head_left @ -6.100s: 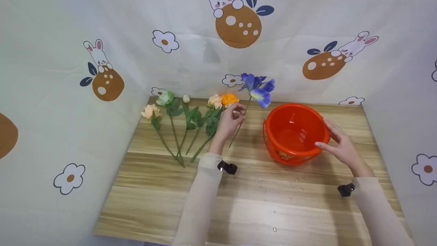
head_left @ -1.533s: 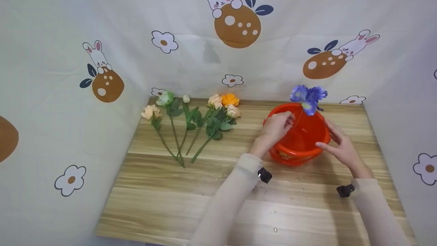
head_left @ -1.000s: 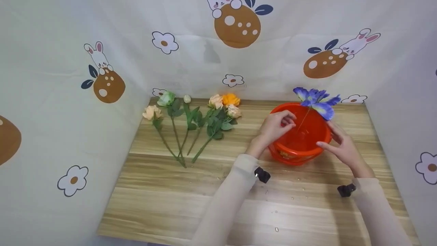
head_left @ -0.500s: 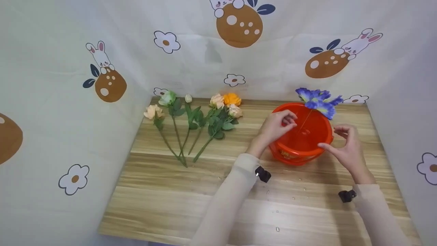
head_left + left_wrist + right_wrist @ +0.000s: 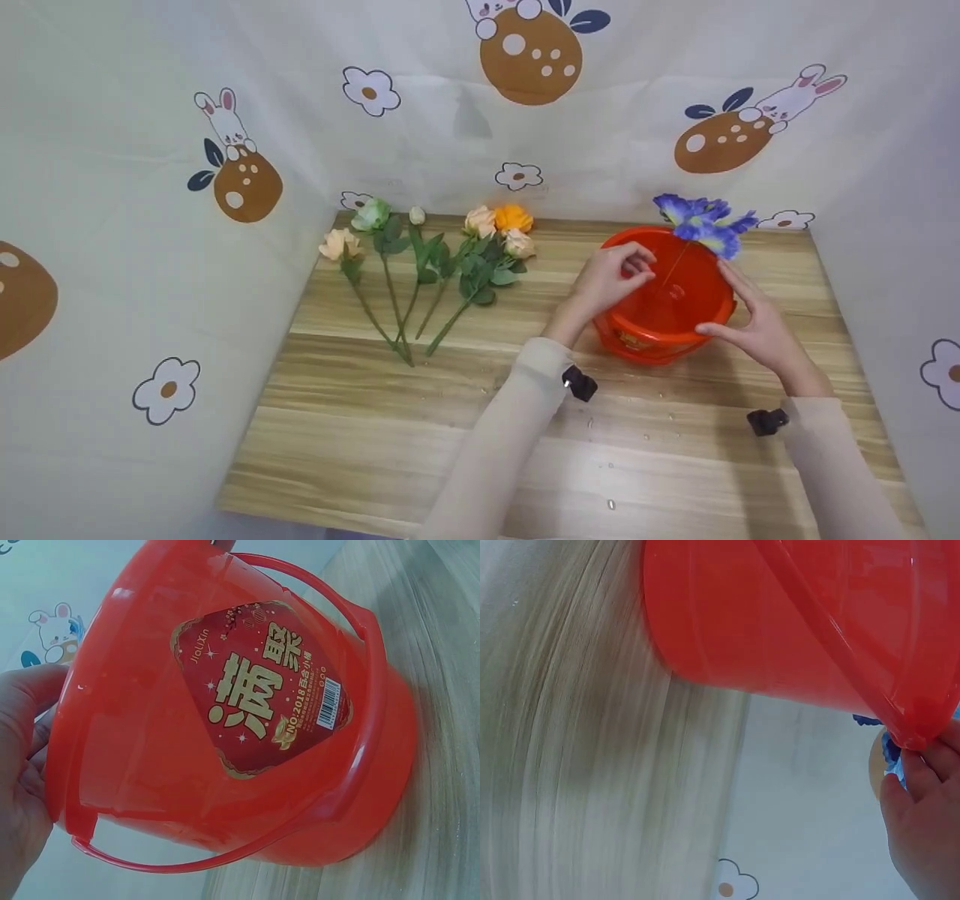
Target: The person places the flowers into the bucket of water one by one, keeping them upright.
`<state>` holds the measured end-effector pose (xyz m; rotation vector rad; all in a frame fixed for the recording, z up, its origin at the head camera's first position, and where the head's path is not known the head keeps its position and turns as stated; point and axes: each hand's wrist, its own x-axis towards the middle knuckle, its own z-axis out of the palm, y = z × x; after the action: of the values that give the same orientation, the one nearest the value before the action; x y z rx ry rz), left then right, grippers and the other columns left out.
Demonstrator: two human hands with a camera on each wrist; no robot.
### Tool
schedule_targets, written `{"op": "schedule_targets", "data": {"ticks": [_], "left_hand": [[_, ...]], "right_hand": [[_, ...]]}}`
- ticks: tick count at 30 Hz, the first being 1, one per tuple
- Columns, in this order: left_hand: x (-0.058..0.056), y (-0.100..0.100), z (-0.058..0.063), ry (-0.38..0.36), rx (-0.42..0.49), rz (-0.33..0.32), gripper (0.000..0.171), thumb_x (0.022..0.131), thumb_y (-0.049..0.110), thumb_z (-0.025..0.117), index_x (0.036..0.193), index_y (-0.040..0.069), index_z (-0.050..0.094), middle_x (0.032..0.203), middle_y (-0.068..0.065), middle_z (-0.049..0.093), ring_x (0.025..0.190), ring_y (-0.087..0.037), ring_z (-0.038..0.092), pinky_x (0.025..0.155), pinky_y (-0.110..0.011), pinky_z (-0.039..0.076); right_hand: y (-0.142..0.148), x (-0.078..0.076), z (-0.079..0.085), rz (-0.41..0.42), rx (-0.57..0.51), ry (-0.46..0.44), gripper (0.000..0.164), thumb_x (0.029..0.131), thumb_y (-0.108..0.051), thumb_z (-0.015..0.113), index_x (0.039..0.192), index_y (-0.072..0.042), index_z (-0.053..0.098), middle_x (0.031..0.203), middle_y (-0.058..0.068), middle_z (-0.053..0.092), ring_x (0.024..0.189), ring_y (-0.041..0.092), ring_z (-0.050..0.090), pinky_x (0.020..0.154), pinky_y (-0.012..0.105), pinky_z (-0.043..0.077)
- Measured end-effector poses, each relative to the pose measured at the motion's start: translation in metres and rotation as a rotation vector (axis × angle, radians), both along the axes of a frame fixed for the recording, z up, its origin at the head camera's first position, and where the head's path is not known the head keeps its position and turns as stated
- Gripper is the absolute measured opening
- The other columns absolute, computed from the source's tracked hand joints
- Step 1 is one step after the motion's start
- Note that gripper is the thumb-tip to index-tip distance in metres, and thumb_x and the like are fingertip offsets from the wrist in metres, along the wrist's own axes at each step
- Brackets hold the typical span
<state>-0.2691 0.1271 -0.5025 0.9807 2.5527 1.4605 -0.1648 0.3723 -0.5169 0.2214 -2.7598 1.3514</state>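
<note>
A red-orange plastic bucket (image 5: 645, 346) stands upright on the table, and a blue-purple artificial iris (image 5: 705, 223) leans in it. The iris's thin stem goes down into the bucket; its bloom lies over the far right rim. My left hand (image 5: 602, 279) hangs over the left rim with loosely bent fingers, apart from the stem. My right hand (image 5: 765, 337) touches the right rim, fingers nearly straight and thumb spread toward the front. In the left wrist view the bucket's red label (image 5: 259, 690) and handle (image 5: 367, 712) show. Behind the bucket, blue petals (image 5: 889, 750) show in the right wrist view.
Several artificial flowers lie on the left of the wooden table (image 5: 337, 435): a peach rose (image 5: 341, 246), a green bloom (image 5: 371, 216), a white bud (image 5: 417, 216) and an orange rose (image 5: 514, 217) among others. Small droplets (image 5: 611, 504) dot the front. Printed cloth surrounds the table.
The iris went from beside the lying flowers into the bucket, and my left hand let go of its stem. My right fingers lifted off the rim briefly and touch it again now.
</note>
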Motion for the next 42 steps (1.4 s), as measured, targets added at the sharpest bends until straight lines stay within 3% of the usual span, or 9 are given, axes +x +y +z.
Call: {"op": "schedule_targets", "data": {"ticks": [4, 10, 15, 22, 29, 33, 40, 42], "left_hand": [[0.000, -0.003, 0.001, -0.038, 0.069, -0.011, 0.017, 0.093, 0.013, 0.070, 0.109, 0.007, 0.069, 0.097, -0.005, 0.074, 0.084, -0.005, 0.066, 0.080, -0.006, 0.051], [-0.003, -0.017, -0.001, -0.162, 0.331, -0.061, 0.020, 0.092, 0.008, 0.070, 0.110, 0.000, 0.067, 0.102, -0.015, 0.073, 0.089, -0.009, 0.068, 0.085, -0.017, 0.056], [-0.006, -0.035, -0.004, -0.215, 0.439, -0.031, 0.023, 0.091, 0.007, 0.070, 0.111, -0.003, 0.067, 0.107, -0.019, 0.071, 0.092, -0.011, 0.068, 0.088, -0.023, 0.057], [-0.010, -0.062, -0.013, -0.256, 0.514, 0.064, 0.025, 0.091, 0.003, 0.070, 0.112, -0.008, 0.065, 0.107, -0.027, 0.069, 0.089, -0.008, 0.065, 0.084, -0.028, 0.060], [-0.013, -0.086, -0.026, -0.307, 0.529, 0.109, 0.027, 0.091, -0.005, 0.066, 0.114, -0.018, 0.059, 0.109, -0.038, 0.064, 0.086, -0.007, 0.065, 0.083, -0.030, 0.060], [-0.015, -0.102, -0.034, -0.338, 0.544, 0.149, 0.029, 0.092, -0.001, 0.066, 0.116, -0.015, 0.060, 0.110, -0.036, 0.064, 0.086, -0.007, 0.066, 0.081, -0.026, 0.060], [-0.022, -0.133, -0.052, -0.306, 0.543, 0.213, 0.028, 0.093, 0.004, 0.068, 0.115, -0.011, 0.063, 0.106, -0.026, 0.068, 0.085, -0.010, 0.067, 0.080, -0.025, 0.059], [-0.025, -0.142, -0.057, -0.310, 0.542, 0.246, 0.027, 0.093, 0.005, 0.068, 0.115, -0.011, 0.063, 0.105, -0.023, 0.070, 0.084, -0.009, 0.067, 0.080, -0.030, 0.060]], "right_hand": [[0.001, 0.001, 0.001, 0.027, -0.028, -0.011, 0.102, 0.079, -0.017, 0.085, 0.159, -0.021, 0.023, 0.168, 0.007, 0.014, 0.152, 0.045, 0.012, 0.113, 0.076, 0.016], [-0.001, -0.001, -0.001, 0.029, -0.040, -0.026, 0.103, 0.078, -0.016, 0.085, 0.159, -0.023, 0.023, 0.169, 0.005, 0.014, 0.153, 0.042, 0.012, 0.114, 0.075, 0.015], [-0.001, -0.001, -0.002, 0.036, -0.056, -0.027, 0.103, 0.077, -0.014, 0.085, 0.159, -0.023, 0.024, 0.169, 0.006, 0.014, 0.152, 0.042, 0.012, 0.113, 0.076, 0.016], [0.000, 0.000, -0.004, 0.040, -0.050, -0.022, 0.103, 0.078, -0.015, 0.085, 0.159, -0.022, 0.022, 0.169, 0.006, 0.013, 0.152, 0.043, 0.011, 0.113, 0.076, 0.016], [0.000, 0.001, -0.002, 0.026, -0.048, -0.036, 0.104, 0.077, -0.013, 0.085, 0.159, -0.023, 0.023, 0.169, 0.006, 0.013, 0.153, 0.042, 0.012, 0.113, 0.076, 0.016], [0.001, 0.001, -0.003, 0.027, -0.056, -0.031, 0.105, 0.077, -0.011, 0.085, 0.159, -0.022, 0.022, 0.169, 0.007, 0.013, 0.153, 0.043, 0.012, 0.114, 0.075, 0.014], [0.004, 0.000, -0.007, 0.032, -0.067, 0.002, 0.107, 0.074, -0.005, 0.085, 0.159, -0.018, 0.022, 0.168, 0.010, 0.014, 0.152, 0.042, 0.011, 0.116, 0.074, 0.012], [0.004, 0.000, -0.008, 0.032, -0.067, 0.009, 0.106, 0.074, -0.004, 0.085, 0.159, -0.017, 0.023, 0.168, 0.011, 0.015, 0.152, 0.042, 0.011, 0.116, 0.074, 0.011]]}}
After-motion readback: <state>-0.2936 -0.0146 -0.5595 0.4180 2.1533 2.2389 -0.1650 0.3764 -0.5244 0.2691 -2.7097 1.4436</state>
